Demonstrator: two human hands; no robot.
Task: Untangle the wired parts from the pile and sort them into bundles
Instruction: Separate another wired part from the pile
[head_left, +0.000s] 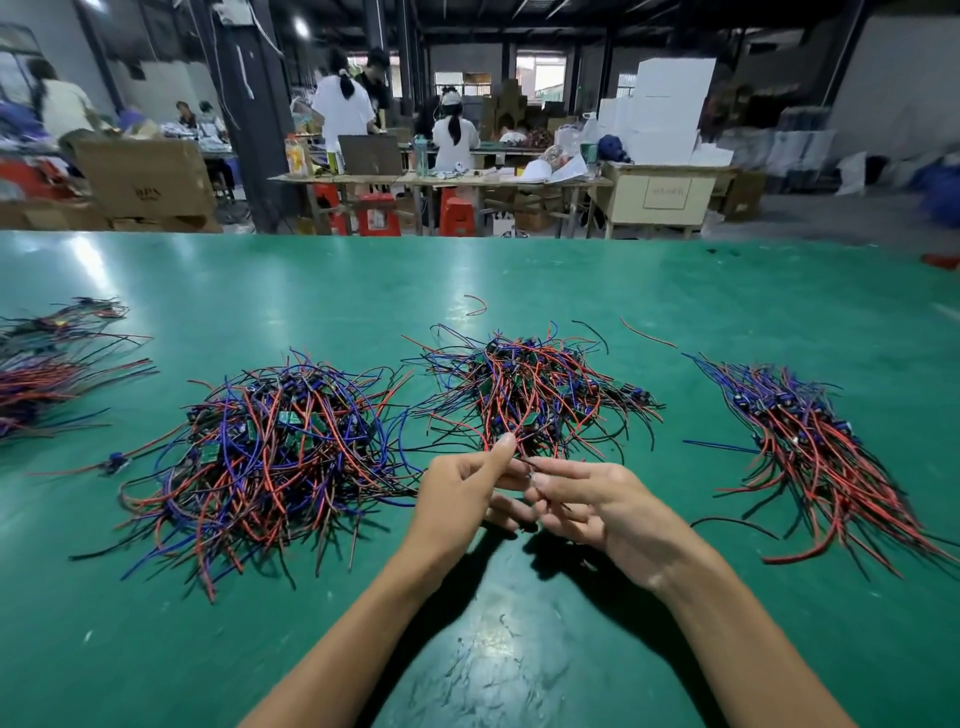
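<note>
Red, blue and black wired parts with small green boards lie in heaps on the green table (519, 649). A big tangled pile (275, 441) sits left of centre. A smaller pile (530, 389) lies at centre, just beyond my hands. A combed-out bundle (821, 457) lies to the right, and other bundles (47, 369) at the far left. My left hand (457, 493) and my right hand (597, 509) meet at the near edge of the centre pile. Both pinch thin wires that trail from that pile; the wire ends between the fingers are partly hidden.
Loose single wires (475, 305) lie beyond the centre pile. One stray part (111, 462) lies left of the big pile. Past the table's far edge are cardboard boxes (145, 179), work tables (441, 179) with red stools, and several people working.
</note>
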